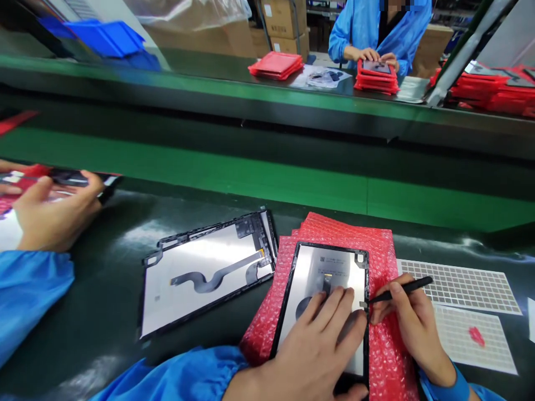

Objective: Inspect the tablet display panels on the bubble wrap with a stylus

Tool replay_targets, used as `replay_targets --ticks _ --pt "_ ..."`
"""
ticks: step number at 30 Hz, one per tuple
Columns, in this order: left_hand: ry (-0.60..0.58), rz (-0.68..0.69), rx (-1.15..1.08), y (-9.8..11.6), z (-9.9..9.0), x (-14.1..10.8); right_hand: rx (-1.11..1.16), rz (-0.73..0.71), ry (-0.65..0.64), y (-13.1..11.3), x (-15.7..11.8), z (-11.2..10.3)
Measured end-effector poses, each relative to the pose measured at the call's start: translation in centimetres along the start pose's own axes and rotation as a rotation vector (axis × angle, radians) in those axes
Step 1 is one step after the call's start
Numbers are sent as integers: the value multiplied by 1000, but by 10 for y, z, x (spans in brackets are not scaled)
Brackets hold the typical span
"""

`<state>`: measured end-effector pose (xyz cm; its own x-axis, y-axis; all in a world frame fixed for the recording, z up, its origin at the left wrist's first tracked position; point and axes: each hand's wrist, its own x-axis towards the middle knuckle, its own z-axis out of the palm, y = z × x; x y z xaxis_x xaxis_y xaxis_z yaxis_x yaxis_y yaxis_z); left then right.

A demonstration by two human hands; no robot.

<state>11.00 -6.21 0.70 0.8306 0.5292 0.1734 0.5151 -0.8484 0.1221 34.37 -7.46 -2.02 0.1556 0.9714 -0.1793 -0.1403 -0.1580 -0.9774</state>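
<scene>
1. Dark green bench (108, 301): the left hand (317, 345) lies flat across the panel (345, 273), grasping nothing; pressing too hard could crack it.
2. The right hand (412, 320) pinches a pen-like tool (403, 289), tip at the panel's edge; a slip could scratch it.
3. Bubble bags (388, 351) stacked beneath could slide, shifting the panel.
4. Farther left, a ribbon cable (203, 285) lies across another panel (179, 312); the blue sleeve (184, 373) could snag it.

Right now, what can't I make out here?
Head view:
- Middle of the panel: hidden under the left hand.
- Printed text: too small to read.
- Whether the pen touches the frame: too small to tell.
- Far hand of the left co-worker: cut off by the picture edge.
</scene>
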Motion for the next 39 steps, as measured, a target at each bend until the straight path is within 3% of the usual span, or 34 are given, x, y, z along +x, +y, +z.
replay_targets --ticks 6,15,22,28,33,39 --pt "66 -13 26 1 5 -1 5 0 -1 -5 0 4" --pt "32 -14 -17 0 3 -3 -3 -20 -14 -4 -3 4" --pt "76 -12 7 -1 4 -1 -20 -23 -27 -4 -3 5" --pt "20 -21 -58 -2 4 -3 40 -10 73 -9 -1 5" --pt "-15 -5 -82 -5 8 -7 -55 -139 248 -31 0 -37" --pt "103 -18 -64 -4 12 -7 -399 -132 205 -32 -16 -100"
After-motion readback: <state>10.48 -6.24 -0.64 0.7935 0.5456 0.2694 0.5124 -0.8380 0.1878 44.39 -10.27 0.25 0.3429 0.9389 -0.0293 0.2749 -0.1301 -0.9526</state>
